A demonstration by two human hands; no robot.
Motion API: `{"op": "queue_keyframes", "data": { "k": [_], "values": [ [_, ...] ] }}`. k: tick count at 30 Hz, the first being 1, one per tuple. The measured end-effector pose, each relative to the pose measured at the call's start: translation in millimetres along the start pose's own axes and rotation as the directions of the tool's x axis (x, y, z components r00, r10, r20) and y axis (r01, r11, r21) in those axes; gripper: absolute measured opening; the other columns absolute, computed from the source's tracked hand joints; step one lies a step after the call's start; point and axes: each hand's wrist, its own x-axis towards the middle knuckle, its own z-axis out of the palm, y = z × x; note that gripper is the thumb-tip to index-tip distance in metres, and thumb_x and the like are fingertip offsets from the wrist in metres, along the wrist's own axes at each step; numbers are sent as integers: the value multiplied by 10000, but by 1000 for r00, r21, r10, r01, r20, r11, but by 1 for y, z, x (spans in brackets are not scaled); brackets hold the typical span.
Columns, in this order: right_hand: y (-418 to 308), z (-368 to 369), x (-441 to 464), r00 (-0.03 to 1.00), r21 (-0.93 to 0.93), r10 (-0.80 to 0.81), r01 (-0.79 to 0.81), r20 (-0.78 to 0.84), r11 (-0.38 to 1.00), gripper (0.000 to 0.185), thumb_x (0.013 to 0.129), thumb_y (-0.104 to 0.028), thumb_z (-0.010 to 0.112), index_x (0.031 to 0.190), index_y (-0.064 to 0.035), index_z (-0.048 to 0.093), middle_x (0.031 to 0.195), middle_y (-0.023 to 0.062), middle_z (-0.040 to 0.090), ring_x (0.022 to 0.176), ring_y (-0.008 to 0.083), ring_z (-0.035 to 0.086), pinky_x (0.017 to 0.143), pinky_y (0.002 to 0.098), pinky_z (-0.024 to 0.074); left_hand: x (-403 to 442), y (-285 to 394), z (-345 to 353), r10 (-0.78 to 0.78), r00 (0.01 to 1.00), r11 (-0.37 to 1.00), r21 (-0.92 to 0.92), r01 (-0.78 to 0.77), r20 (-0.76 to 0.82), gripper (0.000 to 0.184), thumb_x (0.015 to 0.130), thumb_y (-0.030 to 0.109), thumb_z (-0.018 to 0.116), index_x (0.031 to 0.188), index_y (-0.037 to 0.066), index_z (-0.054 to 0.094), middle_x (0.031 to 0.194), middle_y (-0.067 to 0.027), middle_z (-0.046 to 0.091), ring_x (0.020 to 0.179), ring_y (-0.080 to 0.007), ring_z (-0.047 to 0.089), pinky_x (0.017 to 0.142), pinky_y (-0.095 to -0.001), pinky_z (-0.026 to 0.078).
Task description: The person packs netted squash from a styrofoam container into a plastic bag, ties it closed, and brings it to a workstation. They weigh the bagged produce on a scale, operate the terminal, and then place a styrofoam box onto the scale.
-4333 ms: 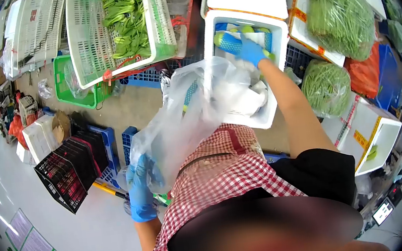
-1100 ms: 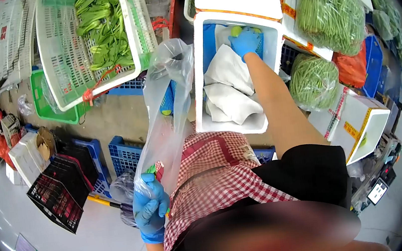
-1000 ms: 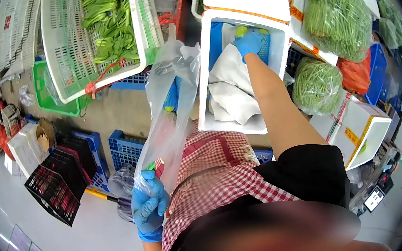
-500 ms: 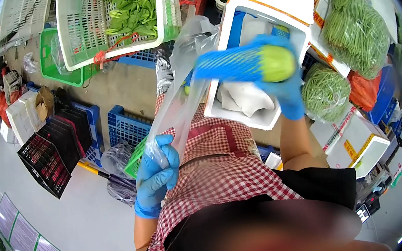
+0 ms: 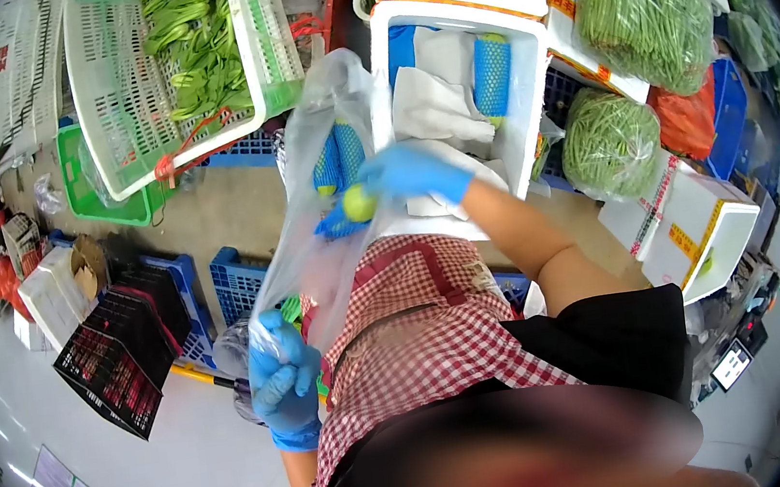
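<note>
My left hand, in a blue glove, is closed on the edge of a clear plastic bag hanging left of the apron. Two blue-netted items show inside the bag. My right hand, also gloved, is at the bag's right side, its fingers round a green fruit in blue netting. Behind it stands a white foam box holding crumpled white paper and another blue-netted item at its right side.
A white crate of leafy greens stands at upper left above a green crate. Bagged green beans lie at upper right. A black crate and blue pallet are at left. An open foam box sits at right.
My right hand has swung left from over the foam box to the bag with the netted fruit. The left hand keeps its hold on the bag.
</note>
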Motion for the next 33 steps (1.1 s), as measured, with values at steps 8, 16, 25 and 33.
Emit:
{"op": "queue_keyframes", "data": {
  "k": [8, 16, 25, 33],
  "values": [
    [186, -99, 29, -175, 461, 461, -622, -870, 633, 819, 624, -324, 698, 1269, -11, 304, 1207, 230, 401, 1104, 386, 417, 910, 438, 381, -18, -2, -3, -3, 982, 989, 143, 30, -189, 427, 652, 97, 591, 1042, -6, 451, 622, -7, 433, 425, -81, 337, 446, -205, 272],
    [189, -70, 29, -25, 408, 481, -568, -876, 715, 672, 557, -316, 755, 1073, 10, 473, 1030, 199, 547, 895, 320, 565, 798, 382, 465, -18, -6, -4, -16, 991, 987, 158, 38, -134, 445, 617, 89, 592, 1032, 1, 462, 604, -6, 440, 445, -78, 340, 455, -188, 258],
    [56, -62, -61, 462, 646, 470, 372, -752, 667, 641, 593, -49, 734, 1163, -23, 441, 1055, 105, 560, 933, 213, 565, 777, 318, 482, -13, -8, -1, -90, 990, 968, 225, 114, -113, 587, 578, 84, 603, 1127, -18, 421, 671, -24, 457, 510, -78, 365, 488, -167, 273],
    [-54, -20, -4, 760, 347, -643, 630, -95, 694, 589, 600, -97, 755, 1136, -78, 510, 1075, 67, 578, 975, 187, 552, 888, 323, 421, -7, 1, 13, -28, 998, 990, 137, 36, -56, 694, 581, 66, 587, 1223, -40, 348, 767, -41, 429, 485, -62, 317, 427, -153, 271]
  ]
}}
